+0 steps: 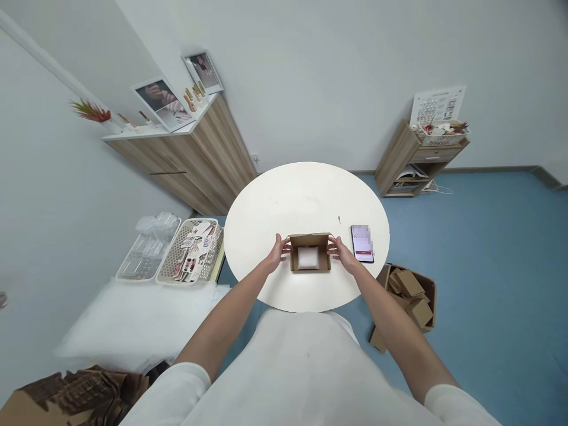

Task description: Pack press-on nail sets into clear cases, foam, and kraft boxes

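A small brown cardboard box stands on the white round table in front of me, its lid raised at the back. Inside lies a white, pillow-like packet. My left hand grips the box at its left side, fingers by the lid's edge and thumb pointing up. On the opposite side my right hand holds the box in the same way. Some fingertips are hidden behind the cardboard. To the right of my right hand lies a phone with its screen lit.
Brown boxes fill a large carton on the floor at the right. At the left are a basket of cards, a basket of clear containers and white wrap. Flat cardboard lies lower left. Cabinets stand behind.
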A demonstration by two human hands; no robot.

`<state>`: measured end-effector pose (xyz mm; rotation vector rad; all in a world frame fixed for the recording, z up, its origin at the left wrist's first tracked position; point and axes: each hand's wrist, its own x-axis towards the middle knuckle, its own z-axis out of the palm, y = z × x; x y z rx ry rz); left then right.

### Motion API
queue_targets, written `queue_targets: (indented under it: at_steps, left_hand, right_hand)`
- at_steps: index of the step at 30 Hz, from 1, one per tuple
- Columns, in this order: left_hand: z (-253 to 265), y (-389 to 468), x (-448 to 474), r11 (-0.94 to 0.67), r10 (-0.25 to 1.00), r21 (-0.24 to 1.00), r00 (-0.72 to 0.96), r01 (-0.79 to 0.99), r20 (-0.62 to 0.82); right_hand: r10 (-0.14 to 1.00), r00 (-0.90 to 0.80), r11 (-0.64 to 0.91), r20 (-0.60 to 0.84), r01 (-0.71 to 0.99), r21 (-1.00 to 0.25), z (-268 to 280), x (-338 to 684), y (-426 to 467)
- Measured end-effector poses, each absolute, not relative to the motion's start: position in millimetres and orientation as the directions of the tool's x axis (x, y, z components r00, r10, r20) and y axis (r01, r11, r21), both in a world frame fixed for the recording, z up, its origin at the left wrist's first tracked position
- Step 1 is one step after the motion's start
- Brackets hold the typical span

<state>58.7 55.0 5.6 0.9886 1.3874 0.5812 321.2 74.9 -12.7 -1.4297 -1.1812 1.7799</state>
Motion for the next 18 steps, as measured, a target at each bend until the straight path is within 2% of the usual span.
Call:
queue_targets:
  at_steps: [5,8,10,14,18]
  left_hand:
    - [8,42,54,0.453,0.859,0.845,0.115,0.283,-0.499]
    - [10,33,54,0.398,0.881,0.829,0.09,0.392,-0.465]
    - [11,27,57,0.358,0.897,0.767,0.034,0.533,-0.442]
    - [10,13,68,0.277,0.928,0.537,-0.077,0.797,-0.363]
    - [8,-3,80,0.109,0.972,0.442,-0.003,0.891,-0.235]
  right_hand:
    - [0.847,-0.299,-0.407,-0.44,0.168,-0.898,-6,323,64]
    - [0.842,-0.325,-0.379,-0.43,0.21,-0.901,-6,323,56]
    - [0.852,-0.296,-0.348,-0.433,0.298,-0.889,-8,321,51]
    - [0.897,-0.218,-0.192,-0.384,0.59,-0.784,-11,315,39]
    - [0.932,-0.244,0.035,-0.269,0.798,-0.602,-6,305,24]
